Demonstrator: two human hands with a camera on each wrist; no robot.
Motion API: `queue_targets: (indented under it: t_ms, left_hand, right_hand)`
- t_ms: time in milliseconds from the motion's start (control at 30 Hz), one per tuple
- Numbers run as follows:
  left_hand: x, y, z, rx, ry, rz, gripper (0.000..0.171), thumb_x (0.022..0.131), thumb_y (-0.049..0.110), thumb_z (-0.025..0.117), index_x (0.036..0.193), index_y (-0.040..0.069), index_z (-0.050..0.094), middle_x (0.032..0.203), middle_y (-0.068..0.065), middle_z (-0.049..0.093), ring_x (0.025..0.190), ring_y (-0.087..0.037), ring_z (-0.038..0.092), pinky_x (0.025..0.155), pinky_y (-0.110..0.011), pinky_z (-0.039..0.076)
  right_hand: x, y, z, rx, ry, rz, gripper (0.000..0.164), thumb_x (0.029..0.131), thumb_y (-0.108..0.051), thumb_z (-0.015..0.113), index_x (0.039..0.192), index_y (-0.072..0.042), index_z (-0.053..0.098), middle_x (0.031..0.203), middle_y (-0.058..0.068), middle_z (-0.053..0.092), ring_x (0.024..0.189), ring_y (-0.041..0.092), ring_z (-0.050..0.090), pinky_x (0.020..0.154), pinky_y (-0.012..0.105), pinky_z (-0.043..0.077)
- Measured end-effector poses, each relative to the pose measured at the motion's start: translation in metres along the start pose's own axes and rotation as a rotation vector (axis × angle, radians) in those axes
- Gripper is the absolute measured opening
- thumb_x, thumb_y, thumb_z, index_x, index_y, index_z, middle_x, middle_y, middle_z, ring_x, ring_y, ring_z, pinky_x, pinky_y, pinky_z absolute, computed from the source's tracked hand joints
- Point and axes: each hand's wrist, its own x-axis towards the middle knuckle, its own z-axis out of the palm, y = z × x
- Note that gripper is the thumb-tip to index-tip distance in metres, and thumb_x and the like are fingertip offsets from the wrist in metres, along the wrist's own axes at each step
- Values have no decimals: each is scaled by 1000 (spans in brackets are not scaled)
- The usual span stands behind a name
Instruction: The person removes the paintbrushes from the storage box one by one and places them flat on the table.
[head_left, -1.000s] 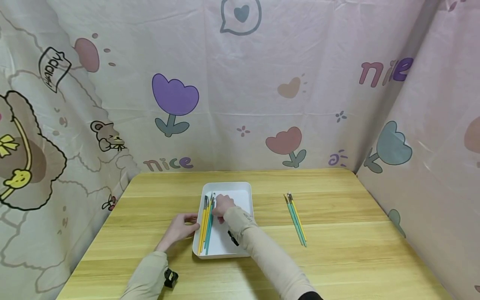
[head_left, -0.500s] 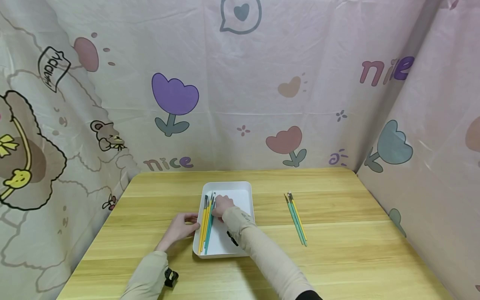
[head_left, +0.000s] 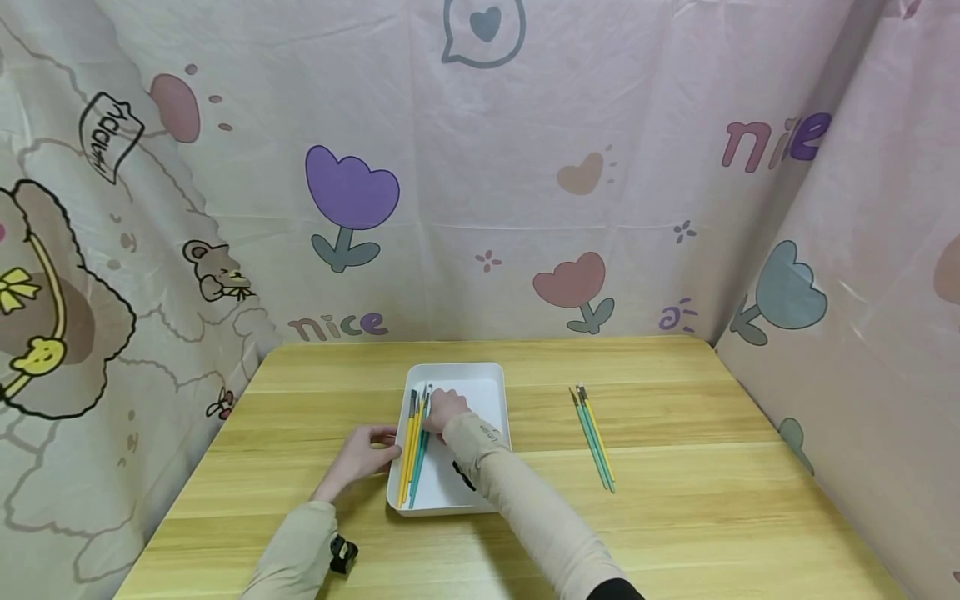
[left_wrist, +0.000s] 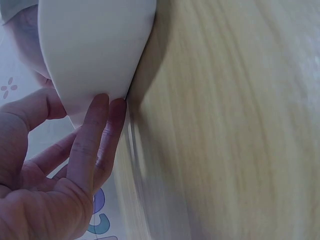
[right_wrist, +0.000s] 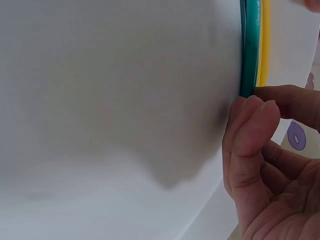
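A white rectangular tray (head_left: pixel 480 379) stands on the wooden table, with several yellow paintbrushes (head_left: pixel 407 454) and green paintbrushes (head_left: pixel 417 477) side by side along its left wall, bristles away from me. My left hand (head_left: pixel 362 455) grips that left wall, thumb at the rim; in the left wrist view, its fingers (left_wrist: pixel 85 145) lie against the outer side. Inside the tray, my right hand (head_left: pixel 447 408) pinches a green paintbrush near its upper part. The right wrist view shows the thumb and curled fingers (right_wrist: pixel 250 145) at the green handle (right_wrist: pixel 251 50), a yellow one (right_wrist: pixel 265 45) right beside it.
To the right of the tray, two green paintbrushes (head_left: pixel 591 442) and a yellow paintbrush (head_left: pixel 597 437) lie together on the table (head_left: pixel 697 500). A printed curtain (head_left: pixel 450 167) hangs behind the table and at both sides.
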Motion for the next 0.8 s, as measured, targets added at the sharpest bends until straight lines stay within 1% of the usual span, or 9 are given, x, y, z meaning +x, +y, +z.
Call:
queue_targets:
  t_ms: [133, 267, 400, 500, 700, 800]
  left_hand:
    - [0, 0, 1, 4, 6, -1, 41, 87, 3, 66, 126, -11, 63, 112, -24, 69, 101, -30, 68, 77, -36, 65]
    - [1, -1, 1, 7, 18, 3, 41, 86, 2, 66, 125, -11, 63, 111, -25, 69, 101, -30, 68, 76, -35, 65]
    - [1, -1, 1, 4, 18, 7, 40, 86, 2, 66, 124, -11, 64, 111, -25, 69, 101, -30, 68, 76, -35, 65]
    - [1, -1, 1, 3, 7, 19, 41, 86, 2, 66, 125, -12, 63, 112, -27, 69, 102, -31, 68, 76, -34, 65]
    - [1, -2, 2, -15, 13, -3, 42, 87, 1, 66, 127, -11, 62, 112, -25, 69, 99, -28, 68, 76, -34, 65]
    - [1, -1, 2, -16, 14, -15, 42, 87, 1, 65, 127, -11, 61, 112, -25, 69, 98, -26, 68, 76, -35, 65]
  right_hand:
    - [0, 0, 0, 0, 1, -7, 14, 90, -14, 71, 99, -4, 66, 72, 8, 60, 46, 15, 50, 36, 25, 42]
    - [0, 0, 1, 0, 11, -12, 12, 88, -13, 73, 92, -5, 65, 70, 8, 59, 46, 16, 51, 37, 25, 44]
    - [1, 1, 2, -16, 22, -24, 12, 87, -14, 73, 88, -6, 65, 70, 8, 59, 50, 17, 53, 39, 25, 45]
    - [1, 0, 2, -38, 29, -32, 13, 86, -15, 74, 91, -6, 66, 74, 8, 60, 57, 19, 55, 42, 26, 47]
    - [-1, 0, -1, -68, 42, -31, 22, 86, -18, 77, 101, -5, 68, 83, 8, 63, 73, 22, 57, 54, 28, 50]
    - [-3, 0, -3, -60, 48, -32, 23, 85, -19, 77, 101, -5, 68, 83, 8, 63, 72, 22, 57, 54, 28, 51]
